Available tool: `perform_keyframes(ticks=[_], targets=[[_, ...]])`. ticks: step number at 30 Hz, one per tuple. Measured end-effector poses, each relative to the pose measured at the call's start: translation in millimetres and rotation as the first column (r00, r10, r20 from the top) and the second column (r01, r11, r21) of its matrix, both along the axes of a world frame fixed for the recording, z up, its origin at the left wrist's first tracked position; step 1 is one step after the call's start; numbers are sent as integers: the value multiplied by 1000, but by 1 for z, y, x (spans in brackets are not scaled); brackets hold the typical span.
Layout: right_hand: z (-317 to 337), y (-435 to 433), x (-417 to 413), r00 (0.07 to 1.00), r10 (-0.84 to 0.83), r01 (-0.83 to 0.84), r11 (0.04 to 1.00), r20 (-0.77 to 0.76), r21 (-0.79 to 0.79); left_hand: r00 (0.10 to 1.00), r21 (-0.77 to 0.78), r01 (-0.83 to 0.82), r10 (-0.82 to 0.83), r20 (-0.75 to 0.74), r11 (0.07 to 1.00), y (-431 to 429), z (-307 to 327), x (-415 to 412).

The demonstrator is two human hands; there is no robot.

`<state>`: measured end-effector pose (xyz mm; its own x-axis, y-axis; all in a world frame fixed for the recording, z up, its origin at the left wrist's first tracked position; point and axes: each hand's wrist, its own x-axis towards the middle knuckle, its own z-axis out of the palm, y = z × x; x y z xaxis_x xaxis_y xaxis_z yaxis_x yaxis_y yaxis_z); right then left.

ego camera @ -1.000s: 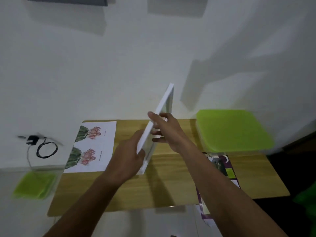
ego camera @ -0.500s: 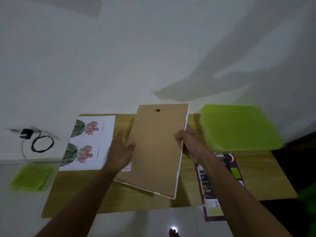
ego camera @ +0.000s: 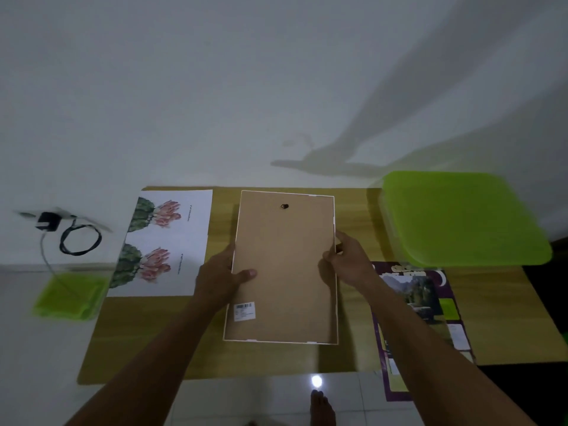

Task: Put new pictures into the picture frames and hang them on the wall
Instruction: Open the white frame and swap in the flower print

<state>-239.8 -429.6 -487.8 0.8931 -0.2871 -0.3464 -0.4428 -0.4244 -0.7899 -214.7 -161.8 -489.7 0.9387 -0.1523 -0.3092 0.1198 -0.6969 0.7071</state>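
Within the last second the picture frame (ego camera: 282,269) has gone from standing on edge to lying face down on the wooden surface (ego camera: 498,318), brown backing board and hanger hole up. The left hand (ego camera: 219,276) holds its left edge with the thumb on the backing; the right hand (ego camera: 349,262) holds the right edge. The backing is now accessible, so opening it probably comes next, with the cactus print (ego camera: 159,244) just beside the frame.

White picture frame (ego camera: 282,269) face down, apparently flat, brown backing up.
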Motion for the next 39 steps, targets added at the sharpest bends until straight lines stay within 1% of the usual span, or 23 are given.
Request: perform_keyframes(ticks=[3, 7, 10, 12, 16, 21, 23, 25, 26, 27, 28, 29, 30, 31, 34, 35, 38, 39], targets=[[-19, 1, 0, 999, 4, -9, 994, -42, -108, 1000, 105, 1, -3, 25, 995, -6, -16, 5], [-31, 5, 1, 997, -10, -1, 988, -72, -155, 1000, 188, 8, -11, 15, 982, -10, -33, 12], [-41, 4, 7, 996, -2, -18, 975, -94, -220, 999, 258, 26, -20, -25, 966, -12, -46, 15], [-45, 4, 8, 994, 21, -49, 963, -108, -265, 999, 240, 21, -14, -31, 970, -15, -51, 15], [-44, 9, 4, 988, 93, -132, 922, -123, -363, 1000, 204, -19, 17, 10, 979, -21, -58, 15], [-43, 10, -1, 986, 124, -160, 897, -113, -411, 998, 165, -6, -5, 64, 986, -18, -61, 16], [-44, 11, 0, 986, 146, -168, 888, -85, -428, 990, 187, 23, -49, 135, 982, -13, -60, 10], [-47, 11, 5, 980, 190, -196, 861, -61, -469, 958, 225, 98, -153, 242, 969, -5, -60, -9], [-49, 11, 10, 972, 233, -221, 834, -39, -506, 942, 239, 147, -210, 260, 960, -1, -61, -22], [-51, 11, 17, 959, 284, -251, 802, -24, -543, 935, 258, 204, -266, 235, 945, 5, -65, -36], [-53, 11, 25, 944, 329, -279, 772, -16, -572, 937, 288, 257, -311, 161, 922, 10, -69, -49], [-55, 12, 35, 931, 366, -305, 747, -19, -591, 938, 316, 299, -338, 74, 900, 15, -74, -60], [-56, 14, 45, 919, 392, -333, 728, -34, -599, 935, 343, 327, -355, 20, 881, 19, -80, -68], [-58, 16, 54, 910, 410, -357, 717, -51, -599, 930, 366, 341, -367, 1, 866, 21, -86, -72], [-71, 27, 79, 914, 403, -350, 716, -52, -604, 927, 383, 344, -374, 3, 857, 24, -94, -73], [-76, 32, 85, 921, 386, -333, 714, -51, -616, 928, 380, 341, -372, 9, 860, 24, -93, -72], [-85, 47, 96, 939, 342, -266, 669, -31, -694, 928, 371, 334, -371, 29, 866, 25, -90, -72], [-86, 50, 99, 947, 321, -238, 673, -14, -701, 928, 374, 335, -372, 30, 865, 25, -88, -72]])
